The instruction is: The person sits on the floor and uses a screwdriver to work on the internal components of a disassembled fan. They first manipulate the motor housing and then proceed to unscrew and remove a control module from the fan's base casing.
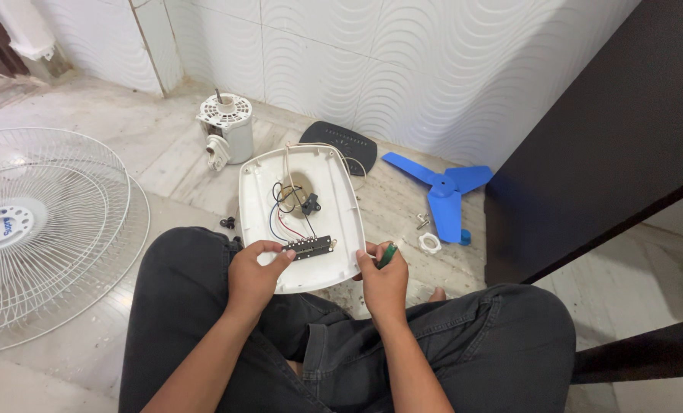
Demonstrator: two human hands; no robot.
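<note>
Resting across the person's lap, the white fan base cover (pixel 299 222) lies with its hollow inside facing up, gripped at its near edge from both sides. The left hand (pixel 256 271) curls around the near-left rim, thumb pressed close to the small black switch board (pixel 308 247) that sits just beyond its fingertips. The right hand (pixel 383 281) clamps the near-right rim while also pinching a green-handled tool (pixel 387 255), probably a screwdriver, between fingers and palm; its tip is hidden.

Beyond the left hand, red, blue and black wires (pixel 284 218) run from the switch board up to a round opening, with a small black part (pixel 311 203) beside it. The step in hand looks like work on the switch board inside the cover, the cover being steadied first. The next move seems to call for a firm one-hand hold on the cover while the tool is brought to the board without snagging the wires.

On the floor further out: a white nut (pixel 430 243) and a blue fan blade (pixel 442 191) beyond the right hand, a dark oval panel (pixel 340 145) and the white motor (pixel 227 128) farther ahead, and wire fan guards (pixel 47 229) well off past the left hand.
</note>
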